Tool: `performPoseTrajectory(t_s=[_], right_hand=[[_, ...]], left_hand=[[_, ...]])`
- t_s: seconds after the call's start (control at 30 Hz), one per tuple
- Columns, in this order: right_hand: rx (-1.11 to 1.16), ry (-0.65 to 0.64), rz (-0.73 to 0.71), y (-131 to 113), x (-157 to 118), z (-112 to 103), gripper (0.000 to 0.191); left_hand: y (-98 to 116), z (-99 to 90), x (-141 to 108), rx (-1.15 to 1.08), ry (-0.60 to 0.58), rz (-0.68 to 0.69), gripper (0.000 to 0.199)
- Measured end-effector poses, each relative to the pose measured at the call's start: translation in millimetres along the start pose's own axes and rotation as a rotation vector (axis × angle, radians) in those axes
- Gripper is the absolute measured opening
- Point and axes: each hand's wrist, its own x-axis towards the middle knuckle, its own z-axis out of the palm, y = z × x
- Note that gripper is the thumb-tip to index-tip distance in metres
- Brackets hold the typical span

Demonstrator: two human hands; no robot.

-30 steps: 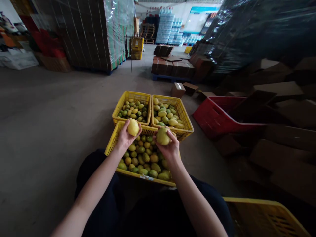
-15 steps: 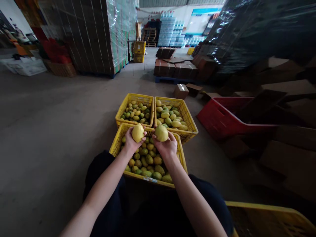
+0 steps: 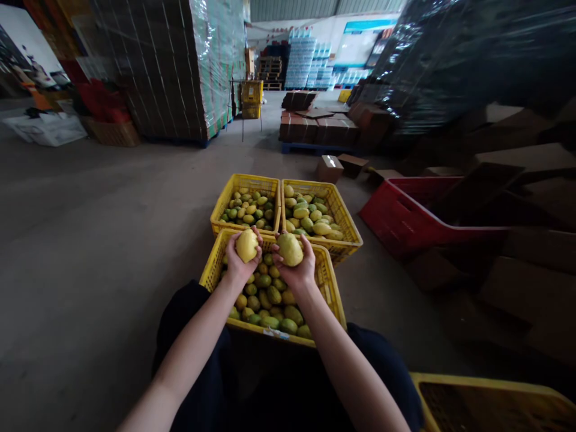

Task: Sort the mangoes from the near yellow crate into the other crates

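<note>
My left hand (image 3: 236,267) is closed around a yellow mango (image 3: 246,246), its fingers wrapped along the fruit's right side. Beside it, my right hand (image 3: 302,271) grips a greener mango (image 3: 290,249) from below and the sides. Both hands are raised over the near yellow crate (image 3: 331,282), which holds many green and yellow mangoes (image 3: 273,294); my hands and forearms hide part of them. Just beyond stand two more yellow crates of fruit, the far left crate (image 3: 216,217) and the far right crate (image 3: 350,223), side by side.
A red crate (image 3: 387,210) and loose cardboard boxes (image 3: 526,294) lie to the right. Another yellow crate (image 3: 486,384) stands by my right leg. Farther off are a flat cardboard stack (image 3: 319,129) on a blue pallet and a tall wrapped stack (image 3: 180,72).
Both mangoes have turned and tilted in my hands, and the hands have come slightly lower and to the left. The view has shifted a little.
</note>
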Motion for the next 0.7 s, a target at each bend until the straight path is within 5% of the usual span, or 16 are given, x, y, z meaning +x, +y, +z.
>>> performPoseTrajectory(t_s=[0.17,0.47,0.7], right_hand=[[-0.029,0.077,-0.015,-1,3,-2,0.034],[0.056,0.181,-0.079,-13,4,-5,0.013],[-0.032,0.115,0.021,-27,-6,4,0.017]], left_hand=[[0,0.0,4,0.030,0.100,-0.041,0.036],[-10,4.3,7,-0.015,0.127,-0.010,0.027],[-16,20.7,22,0.091,0.090,-0.224,0.037]])
